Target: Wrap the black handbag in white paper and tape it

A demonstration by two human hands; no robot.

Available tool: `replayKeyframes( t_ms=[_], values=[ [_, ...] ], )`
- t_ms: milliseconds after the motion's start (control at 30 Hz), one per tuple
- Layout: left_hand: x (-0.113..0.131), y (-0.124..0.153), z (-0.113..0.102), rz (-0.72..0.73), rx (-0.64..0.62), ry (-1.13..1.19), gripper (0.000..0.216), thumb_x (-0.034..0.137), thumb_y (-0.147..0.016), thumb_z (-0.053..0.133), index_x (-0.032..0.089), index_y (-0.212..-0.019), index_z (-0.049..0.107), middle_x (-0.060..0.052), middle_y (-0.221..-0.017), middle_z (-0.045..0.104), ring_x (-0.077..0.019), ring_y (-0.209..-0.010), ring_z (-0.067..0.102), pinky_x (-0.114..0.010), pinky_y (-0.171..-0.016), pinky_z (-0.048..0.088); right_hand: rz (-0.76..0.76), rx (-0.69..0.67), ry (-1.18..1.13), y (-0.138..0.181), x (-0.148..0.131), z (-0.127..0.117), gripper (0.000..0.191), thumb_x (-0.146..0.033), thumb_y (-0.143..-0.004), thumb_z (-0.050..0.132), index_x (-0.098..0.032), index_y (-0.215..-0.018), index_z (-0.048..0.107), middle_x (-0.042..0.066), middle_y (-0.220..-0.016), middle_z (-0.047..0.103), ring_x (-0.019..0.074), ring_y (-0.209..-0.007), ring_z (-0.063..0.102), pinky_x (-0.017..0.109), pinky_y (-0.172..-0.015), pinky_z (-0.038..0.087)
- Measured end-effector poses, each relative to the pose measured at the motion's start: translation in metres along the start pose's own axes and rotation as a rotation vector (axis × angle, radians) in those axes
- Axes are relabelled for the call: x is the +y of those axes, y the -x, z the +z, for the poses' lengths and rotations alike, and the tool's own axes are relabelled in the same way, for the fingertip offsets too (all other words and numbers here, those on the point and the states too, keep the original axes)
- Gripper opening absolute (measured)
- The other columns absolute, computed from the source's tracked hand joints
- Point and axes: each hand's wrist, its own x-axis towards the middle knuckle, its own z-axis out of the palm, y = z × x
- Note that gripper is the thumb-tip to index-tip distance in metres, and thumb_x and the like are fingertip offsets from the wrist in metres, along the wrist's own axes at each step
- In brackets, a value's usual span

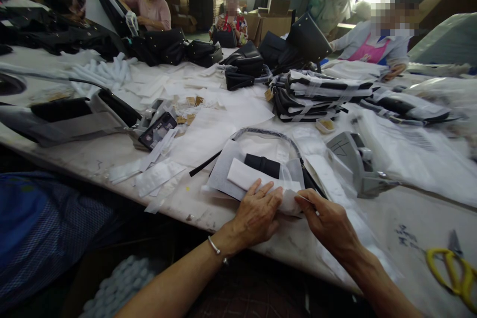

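Observation:
In front of me on the table lies a black handbag (pixel 263 165) with a wrapped strap arching behind it. White tissue paper (pixel 220 171) is under and around it, and a folded white padding strip (pixel 242 175) lies across its front. My left hand (pixel 259 211) presses on the strip, fingers stretched out and holding nothing. Beside it on the right, my right hand (pixel 324 216) is closed in a pinch on the edge of a thin translucent plastic sheet (pixel 292 198) at the bag's lower right corner. The fingertips partly hide that edge.
A tape dispenser (pixel 354 161) stands right, and yellow-handled scissors (pixel 452 271) lie at the far right. Left are a phone (pixel 157 130) and another partly wrapped bag (pixel 63 117). Stacked wrapped bags (pixel 309 97) sit behind. Several co-workers, one in a pink apron (pixel 368 49), are around the table.

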Motion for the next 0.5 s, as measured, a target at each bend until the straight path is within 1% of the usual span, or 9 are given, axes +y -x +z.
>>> replayKeyframes(
  t_ms=[67, 133, 200, 233, 300, 333, 400, 467, 500],
  values=[
    [0.004, -0.004, -0.002, -0.053, 0.039, 0.056, 0.058, 0.038, -0.084, 0.065, 0.011, -0.132, 0.048, -0.013, -0.126, 0.064, -0.0282, -0.131, 0.05, -0.049, -0.118, 0.027, 0.028, -0.005, -0.02, -0.007, -0.001, 0.0, 0.022, -0.034, -0.1, 0.046, -0.022, -0.088, 0.061, -0.002, -0.072, 0.063, 0.0127, -0.059, 0.059, 0.023, -0.06, 0.043],
    [0.008, -0.008, -0.001, -0.122, 0.097, 0.08, 0.044, 0.043, -0.087, 0.065, 0.014, -0.12, 0.056, -0.011, -0.116, 0.069, -0.0264, -0.123, 0.056, -0.048, -0.115, 0.032, 0.065, -0.01, -0.03, -0.018, -0.003, 0.0, 0.023, -0.034, -0.098, 0.047, -0.023, -0.085, 0.063, -0.001, -0.073, 0.067, 0.0136, -0.062, 0.062, 0.023, -0.062, 0.044],
    [0.01, -0.013, 0.002, -0.166, 0.145, 0.079, 0.026, 0.04, -0.092, 0.06, 0.017, -0.105, 0.061, -0.009, -0.104, 0.072, -0.0246, -0.116, 0.061, -0.048, -0.112, 0.036, 0.105, -0.034, -0.022, -0.029, -0.004, 0.0, 0.023, -0.033, -0.095, 0.05, -0.023, -0.082, 0.066, -0.001, -0.074, 0.07, 0.0146, -0.064, 0.064, 0.024, -0.063, 0.045],
    [0.011, -0.014, 0.003, -0.178, 0.161, 0.074, 0.021, 0.038, -0.094, 0.058, 0.018, -0.099, 0.062, -0.008, -0.099, 0.073, -0.024, -0.113, 0.063, -0.048, -0.111, 0.038, 0.124, -0.053, -0.013, -0.035, -0.004, 0.0, 0.024, -0.033, -0.093, 0.051, -0.024, -0.079, 0.067, -0.001, -0.073, 0.07, 0.0149, -0.063, 0.064, 0.024, -0.062, 0.045],
    [0.011, -0.016, 0.006, -0.187, 0.184, 0.063, 0.019, 0.035, -0.096, 0.055, 0.019, -0.092, 0.062, -0.007, -0.093, 0.073, -0.0237, -0.11, 0.065, -0.048, -0.109, 0.039, 0.154, -0.092, 0.007, -0.041, -0.005, -0.001, 0.026, -0.034, -0.092, 0.052, -0.023, -0.073, 0.066, -0.002, -0.067, 0.068, 0.0147, -0.059, 0.063, 0.024, -0.057, 0.044],
    [0.01, -0.017, 0.006, -0.186, 0.192, 0.064, 0.02, 0.035, -0.096, 0.054, 0.019, -0.09, 0.062, -0.007, -0.091, 0.073, -0.024, -0.109, 0.065, -0.048, -0.109, 0.04, 0.16, -0.104, 0.014, -0.042, -0.005, -0.003, 0.027, -0.034, -0.091, 0.052, -0.023, -0.07, 0.065, -0.002, -0.064, 0.067, 0.0145, -0.057, 0.061, 0.024, -0.055, 0.043],
    [0.009, -0.017, 0.006, -0.178, 0.207, 0.078, 0.022, 0.034, -0.098, 0.05, 0.018, -0.091, 0.063, -0.007, -0.092, 0.074, -0.0246, -0.11, 0.065, -0.049, -0.108, 0.04, 0.148, -0.119, 0.002, -0.038, -0.005, -0.006, 0.027, -0.035, -0.093, 0.05, -0.023, -0.072, 0.064, -0.002, -0.063, 0.066, 0.0139, -0.054, 0.059, 0.024, -0.054, 0.043],
    [0.008, -0.016, 0.004, -0.167, 0.219, 0.101, 0.024, 0.029, -0.1, 0.044, 0.018, -0.098, 0.065, -0.007, -0.098, 0.074, -0.0245, -0.111, 0.065, -0.05, -0.108, 0.04, 0.084, -0.134, -0.038, -0.026, -0.006, -0.009, 0.025, -0.034, -0.095, 0.048, -0.023, -0.081, 0.064, -0.002, -0.067, 0.067, 0.0144, -0.057, 0.061, 0.024, -0.056, 0.045],
    [0.007, -0.015, 0.003, -0.164, 0.219, 0.112, 0.026, 0.027, -0.1, 0.041, 0.017, -0.102, 0.065, -0.007, -0.101, 0.074, -0.0242, -0.112, 0.065, -0.05, -0.109, 0.04, 0.035, -0.135, -0.06, -0.018, -0.006, -0.011, 0.023, -0.032, -0.096, 0.046, -0.023, -0.084, 0.064, -0.001, -0.071, 0.068, 0.0152, -0.062, 0.064, 0.025, -0.06, 0.048]
  ],
)
